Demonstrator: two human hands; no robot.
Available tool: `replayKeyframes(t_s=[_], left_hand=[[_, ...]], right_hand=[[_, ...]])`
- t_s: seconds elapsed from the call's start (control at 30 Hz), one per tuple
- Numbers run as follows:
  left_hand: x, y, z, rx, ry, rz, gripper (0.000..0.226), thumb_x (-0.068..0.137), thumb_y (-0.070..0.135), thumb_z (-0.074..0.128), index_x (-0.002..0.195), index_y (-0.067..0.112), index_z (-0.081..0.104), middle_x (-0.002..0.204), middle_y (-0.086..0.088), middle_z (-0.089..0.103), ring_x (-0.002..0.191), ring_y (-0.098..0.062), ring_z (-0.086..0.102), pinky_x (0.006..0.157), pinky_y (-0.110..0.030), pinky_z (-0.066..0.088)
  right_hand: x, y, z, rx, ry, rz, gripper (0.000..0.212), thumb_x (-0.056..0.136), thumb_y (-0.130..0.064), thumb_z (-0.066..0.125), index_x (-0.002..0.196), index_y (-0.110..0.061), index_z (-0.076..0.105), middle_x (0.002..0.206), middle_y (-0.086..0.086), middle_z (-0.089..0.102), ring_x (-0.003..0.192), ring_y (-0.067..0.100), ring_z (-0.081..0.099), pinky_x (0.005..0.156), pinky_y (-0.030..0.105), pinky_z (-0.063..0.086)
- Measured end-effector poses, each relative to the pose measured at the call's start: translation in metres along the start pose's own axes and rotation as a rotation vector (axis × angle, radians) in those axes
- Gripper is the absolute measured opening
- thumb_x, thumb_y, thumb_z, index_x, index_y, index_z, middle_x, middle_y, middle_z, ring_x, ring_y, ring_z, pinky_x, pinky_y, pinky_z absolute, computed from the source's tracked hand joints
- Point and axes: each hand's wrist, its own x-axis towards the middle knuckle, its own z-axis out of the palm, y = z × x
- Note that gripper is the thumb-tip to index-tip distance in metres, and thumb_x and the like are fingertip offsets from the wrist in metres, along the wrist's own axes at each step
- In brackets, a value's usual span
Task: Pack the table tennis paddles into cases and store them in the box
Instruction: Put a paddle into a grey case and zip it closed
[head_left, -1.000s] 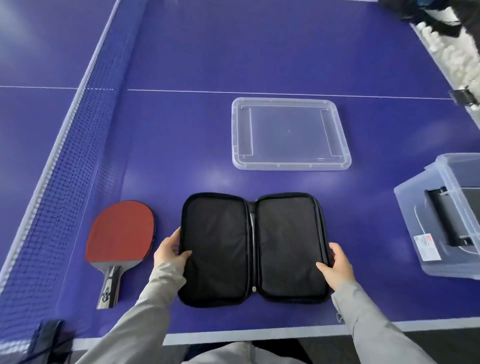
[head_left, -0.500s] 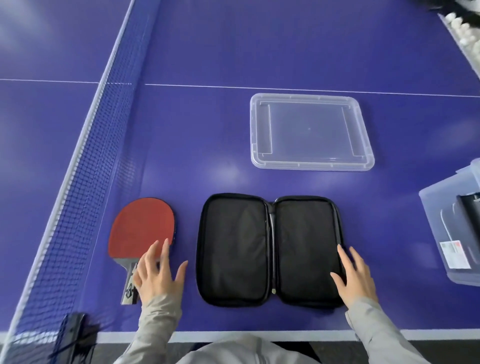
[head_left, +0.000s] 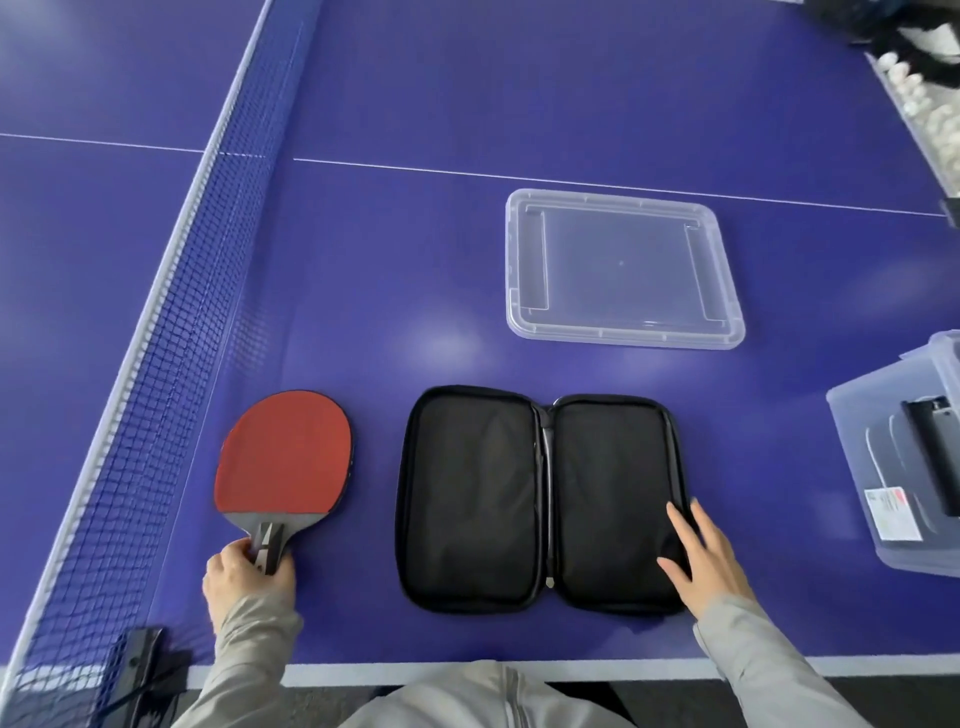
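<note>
While our left hand (head_left: 244, 577) curls round the handle of the paddle (head_left: 284, 457), the fingers and thumb closed on the grip, the paddle lies flat on the blue table (head_left: 415, 260) with its red face up, just beside the net (head_left: 156, 389). From the head camera we see our wrist bent slightly inward, and the end of the handle is hidden under the hand.

Our right hand (head_left: 701, 561) lies flat and relaxed, fingers straight and a little spread, resting on the near right corner of the black case (head_left: 537, 499); it holds nothing. The case is spread open like a book, both halves flat on the table, between the paddle and the box (head_left: 893, 452).

That box — clear plastic, with a label on its near wall — is cut off by the right edge of the view. Something dark lies inside it, but through the cloudy wall we cannot tell what. Its clear lid (head_left: 623, 267) lies apart, farther out on the table beyond the case. White balls (head_left: 924, 98) show at the top right corner, blurred and partly cut off.
</note>
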Motion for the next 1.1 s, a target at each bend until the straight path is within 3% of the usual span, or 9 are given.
replayKeyframes(t_s=[0.2,0.33,0.47,0.7,0.97,1.1], left_hand=[[0.005,-0.001,-0.005,0.010,-0.044,0.020,0.026,0.079,0.020,0.068,0.082,-0.005,0.061,0.082,-0.029,0.059,0.083,-0.046,0.055,0.080,-0.052,0.047],[-0.005,0.005,0.000,-0.014,-0.033,-0.007,0.030,0.080,0.023,0.068,0.085,-0.005,0.061,0.085,-0.030,0.058,0.085,-0.047,0.055,0.079,-0.051,0.046],[-0.022,0.021,0.005,-0.036,-0.003,-0.010,0.027,0.078,0.024,0.070,0.076,-0.001,0.060,0.080,-0.027,0.057,0.079,-0.046,0.055,0.074,-0.048,0.046],[-0.086,0.068,0.029,-0.110,0.036,0.017,0.029,0.078,0.025,0.068,0.080,-0.002,0.059,0.082,-0.025,0.058,0.077,-0.043,0.054,0.073,-0.049,0.048],[-0.202,0.142,0.105,-0.254,0.025,0.107,0.036,0.075,0.017,0.075,0.101,-0.002,0.058,0.100,-0.017,0.056,0.099,-0.035,0.053,0.087,-0.041,0.041],[-0.245,0.164,0.146,-0.268,-0.010,0.168,0.034,0.072,0.015,0.077,0.097,-0.001,0.059,0.097,-0.013,0.056,0.096,-0.033,0.053,0.082,-0.039,0.041]], right_hand=[[0.000,0.002,-0.003,-0.028,-0.014,-0.006,0.069,0.094,-0.039,0.050,0.150,-0.032,0.009,0.159,-0.004,0.001,0.145,0.018,0.012,0.104,0.032,0.040],[-0.001,0.005,0.000,-0.052,-0.013,-0.004,0.071,0.094,-0.043,0.049,0.150,-0.032,0.007,0.159,-0.005,0.000,0.145,0.017,0.011,0.103,0.032,0.039],[0.002,0.010,0.004,-0.081,0.008,-0.039,0.072,0.093,-0.049,0.046,0.150,-0.032,0.005,0.159,-0.006,0.000,0.144,0.016,0.013,0.102,0.031,0.038],[0.007,0.024,0.005,-0.069,0.005,-0.151,0.074,0.092,-0.051,0.046,0.151,-0.030,0.006,0.159,-0.006,0.003,0.141,0.019,0.016,0.105,0.033,0.034],[0.019,0.045,-0.001,-0.149,0.008,-0.346,0.076,0.091,-0.057,0.041,0.151,-0.028,0.005,0.159,-0.002,0.004,0.140,0.021,0.018,0.108,0.034,0.029],[0.020,0.051,0.000,-0.145,0.002,-0.386,0.076,0.091,-0.057,0.040,0.151,-0.026,0.004,0.159,0.002,0.005,0.141,0.022,0.018,0.109,0.038,0.026]])
